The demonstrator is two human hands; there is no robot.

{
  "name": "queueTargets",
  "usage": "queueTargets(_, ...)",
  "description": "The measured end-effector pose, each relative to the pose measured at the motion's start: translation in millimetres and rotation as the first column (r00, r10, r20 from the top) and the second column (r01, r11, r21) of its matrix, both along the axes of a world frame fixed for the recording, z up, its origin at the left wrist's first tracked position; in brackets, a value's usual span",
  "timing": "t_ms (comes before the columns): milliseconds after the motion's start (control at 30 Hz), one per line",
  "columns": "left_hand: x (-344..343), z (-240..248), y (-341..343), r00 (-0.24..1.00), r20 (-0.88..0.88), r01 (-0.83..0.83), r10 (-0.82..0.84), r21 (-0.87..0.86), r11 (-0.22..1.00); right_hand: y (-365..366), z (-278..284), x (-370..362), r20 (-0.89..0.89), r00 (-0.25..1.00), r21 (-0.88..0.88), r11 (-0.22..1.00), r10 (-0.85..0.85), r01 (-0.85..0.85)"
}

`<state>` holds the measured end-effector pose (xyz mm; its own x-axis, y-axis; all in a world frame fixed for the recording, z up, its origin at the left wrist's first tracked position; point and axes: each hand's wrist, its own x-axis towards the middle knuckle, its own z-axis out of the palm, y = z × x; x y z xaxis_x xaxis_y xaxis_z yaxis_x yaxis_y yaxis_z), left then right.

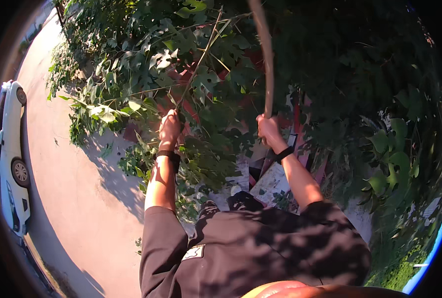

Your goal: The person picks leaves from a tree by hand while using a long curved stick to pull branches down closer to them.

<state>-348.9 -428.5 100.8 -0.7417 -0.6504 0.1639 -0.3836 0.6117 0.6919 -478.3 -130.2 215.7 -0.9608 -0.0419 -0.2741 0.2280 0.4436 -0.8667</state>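
My left hand (170,127) is closed around a thin leafy branch (200,62), which runs up and away among lobed green leaves. To its right, my right hand (269,130) grips a long tan wooden stick (267,54). The stick rises past the top edge, so its far end is out of view. Both forearms reach forward, a dark band round each wrist. Dense foliage (216,107) hangs between and beyond the hands. Red pieces show through it, too covered to make out.
A pale paved road (77,174) lies at left, with a white car (13,159) parked along it. Shaded bushes (380,74) fill the right side, large green leaves (387,154) among them. Pale flat pieces (270,181) lie near my feet.
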Motion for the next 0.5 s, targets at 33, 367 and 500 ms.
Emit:
queueTargets(33,0.2,8.1,0.3,0.999,0.041,-0.005,0.004,0.034,0.999,56.5,-107.4,2.7,0.088,0.971,-0.146,0.967,0.222,-0.208)
queueTargets(367,2.4,8.0,-9.8,0.992,0.125,0.002,0.003,-0.043,0.999,13.7,-32.3,27.3,0.337,0.845,-0.594,0.79,0.414,-0.15)
queueTargets(500,8.1,1.9,-6.2,0.999,0.01,0.051,-0.051,-0.031,0.998,1.2,63.6,19.1,-0.029,0.893,-0.766,0.563,0.45,-0.309)
